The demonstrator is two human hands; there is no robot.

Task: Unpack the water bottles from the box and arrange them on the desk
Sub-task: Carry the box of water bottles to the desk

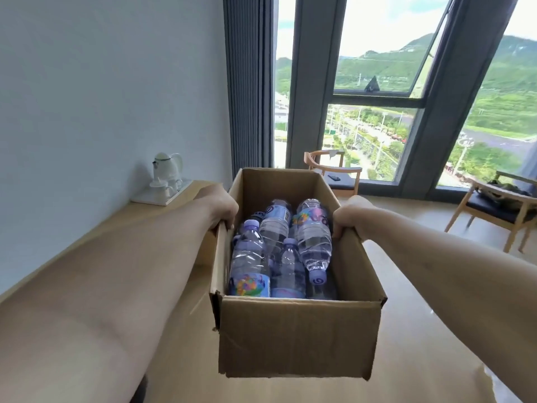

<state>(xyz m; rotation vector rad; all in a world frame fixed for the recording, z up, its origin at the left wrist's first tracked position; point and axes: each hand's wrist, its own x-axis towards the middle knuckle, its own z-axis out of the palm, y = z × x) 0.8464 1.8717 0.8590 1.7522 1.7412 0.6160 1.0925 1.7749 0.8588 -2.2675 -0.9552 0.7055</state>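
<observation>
An open brown cardboard box (pixel 299 338) hangs in the air in front of me, above the floor and just right of the desk. My left hand (pixel 222 206) grips its left wall near the far end. My right hand (pixel 350 215) grips the right wall opposite. Inside lie several clear water bottles (pixel 313 237) with purple caps and colourful labels, piled on their sides in different directions. The long light-wood desk (pixel 122 245) runs along the wall at the left, partly hidden by my left forearm.
A white tray with an electric kettle (pixel 167 165) and cups stands at the desk's far end. Two wooden armchairs (pixel 337 173) (pixel 497 205) stand before the tall windows. A grey curtain hangs beyond the desk. Pale floor spreads to the right.
</observation>
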